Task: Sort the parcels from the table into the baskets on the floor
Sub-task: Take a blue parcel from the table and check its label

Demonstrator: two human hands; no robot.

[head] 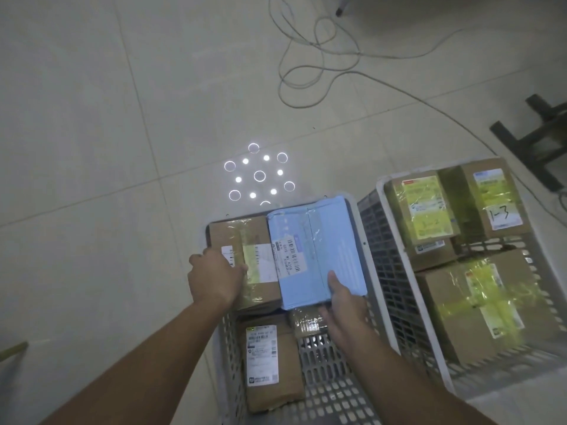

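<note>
Baskets were side by side on the tiled floor (92, 133), both white perforated plastic. The left basket (228, 348) was where both hands were busy. The left hand (216, 279) lay flat on a brown cardboard box (245, 240) at the far end of that basket, fingers spread over the box's near left edge and onto its white label, more pressing than gripping as far as I could tell. The right hand (343, 305) had hold of the near corner of a light blue parcel (319, 250), thumb on top and the other fingers tucked underneath, so it was closed on it. That blue parcel sat right next to the brown box, touching it, and stuck up a bit above the basket's rim at the far side. Lower down in the same basket were a brown parcel with a long white label (270, 366) and a smaller taped package (306, 325) just under the right hand.

The right basket (389, 240) stood just beside the left one and already had several cardboard boxes in it with yellow-green tape, one marked with handwritten "1-3" (494, 204). A loose grey cable (310, 56) snaked over the floor farther off, and a cluster of bright light reflections (259, 176) showed on the tiles just past the left basket.
</note>
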